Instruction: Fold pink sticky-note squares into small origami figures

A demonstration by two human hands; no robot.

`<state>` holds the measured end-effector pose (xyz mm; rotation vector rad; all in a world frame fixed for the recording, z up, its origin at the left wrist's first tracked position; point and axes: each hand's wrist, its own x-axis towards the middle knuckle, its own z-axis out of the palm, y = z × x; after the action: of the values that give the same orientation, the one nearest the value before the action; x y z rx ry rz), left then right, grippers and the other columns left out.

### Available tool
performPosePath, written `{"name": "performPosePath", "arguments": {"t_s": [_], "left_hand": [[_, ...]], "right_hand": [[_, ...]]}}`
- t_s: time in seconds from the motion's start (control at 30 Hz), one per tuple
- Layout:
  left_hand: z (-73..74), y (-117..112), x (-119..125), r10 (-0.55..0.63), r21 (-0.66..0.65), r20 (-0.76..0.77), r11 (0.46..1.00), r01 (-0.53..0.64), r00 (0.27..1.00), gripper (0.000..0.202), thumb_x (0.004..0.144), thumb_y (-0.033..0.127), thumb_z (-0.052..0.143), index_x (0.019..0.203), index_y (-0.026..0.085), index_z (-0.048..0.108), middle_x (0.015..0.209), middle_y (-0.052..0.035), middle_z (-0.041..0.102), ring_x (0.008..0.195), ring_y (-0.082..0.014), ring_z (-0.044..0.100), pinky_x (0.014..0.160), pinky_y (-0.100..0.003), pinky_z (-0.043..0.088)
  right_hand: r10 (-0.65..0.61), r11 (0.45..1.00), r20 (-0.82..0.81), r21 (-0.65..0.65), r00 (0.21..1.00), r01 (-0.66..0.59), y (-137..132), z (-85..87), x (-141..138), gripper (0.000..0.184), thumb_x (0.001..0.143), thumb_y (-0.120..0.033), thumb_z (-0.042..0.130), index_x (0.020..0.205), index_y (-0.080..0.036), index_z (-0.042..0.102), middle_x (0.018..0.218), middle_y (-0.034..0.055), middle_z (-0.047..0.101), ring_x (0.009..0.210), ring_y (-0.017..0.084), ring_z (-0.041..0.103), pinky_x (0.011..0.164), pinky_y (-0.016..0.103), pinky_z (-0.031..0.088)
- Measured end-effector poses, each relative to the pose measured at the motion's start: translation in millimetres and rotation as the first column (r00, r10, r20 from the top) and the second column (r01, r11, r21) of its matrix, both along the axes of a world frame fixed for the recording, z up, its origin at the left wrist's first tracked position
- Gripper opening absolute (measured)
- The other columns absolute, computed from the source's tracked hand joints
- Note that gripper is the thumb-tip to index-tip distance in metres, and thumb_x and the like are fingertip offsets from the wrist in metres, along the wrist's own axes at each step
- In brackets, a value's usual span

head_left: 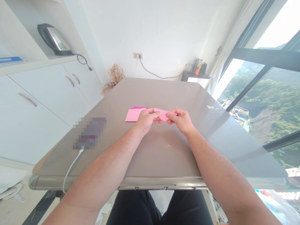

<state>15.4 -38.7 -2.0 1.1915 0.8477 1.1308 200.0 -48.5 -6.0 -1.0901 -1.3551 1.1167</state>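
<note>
Between my two hands is a folded piece of pink paper (162,114), held a little above the table. My left hand (147,120) pinches its left part, with the thumb on top. Its right end is gripped by my right hand (181,120), thumb on the near face and fingers behind. Part of the paper is hidden by my fingers. Just left of my left hand lies a stack of light pink paper (134,115), with a darker pink sheet (140,107) showing behind its far edge.
The grey-brown table (161,150) spreads under my arms. At left lies a blurred-out dark device (90,132) with a white cable (71,167) running over the near edge. A kettle (55,40) stands on the cabinet at left. Bottles (198,67) stand beyond the far right corner, and windows are at right.
</note>
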Motion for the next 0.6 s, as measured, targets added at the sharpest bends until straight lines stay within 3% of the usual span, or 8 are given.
{"name": "performPosePath", "arguments": {"t_s": [0.17, 0.6], "left_hand": [[0.9, 0.2, 0.4, 0.048, -0.035, 0.069, 0.998, -0.045, 0.996, 0.017, 0.076, 0.027, 0.072, 0.088, 0.016, 0.068, 0.088, -0.0088, 0.078, 0.086, -0.0232, 0.076, 0.080, -0.038, 0.059], [0.8, -4.8, 5.6, 0.020, 0.073, -0.036, 0.997, -0.018, 0.999, 0.015, 0.076, 0.029, 0.073, 0.084, 0.016, 0.071, 0.091, -0.0070, 0.076, 0.087, -0.0213, 0.073, 0.083, -0.041, 0.062]], "right_hand": [[0.014, 1.000, -0.046, 0.006, 0.999, -0.013, 0.0, -0.2, 0.4, 0.027, 0.071, -0.043, 0.083, 0.076, -0.019, 0.071, 0.067, 0.0031, 0.071, 0.061, 0.016, 0.065, 0.063, 0.032, 0.056], [0.007, 0.999, -0.007, 0.034, 1.000, -0.007, -2.1, -0.2, -3.3, 0.025, 0.073, -0.044, 0.080, 0.074, -0.021, 0.072, 0.072, 0.0016, 0.069, 0.071, 0.016, 0.062, 0.072, 0.034, 0.054]]}}
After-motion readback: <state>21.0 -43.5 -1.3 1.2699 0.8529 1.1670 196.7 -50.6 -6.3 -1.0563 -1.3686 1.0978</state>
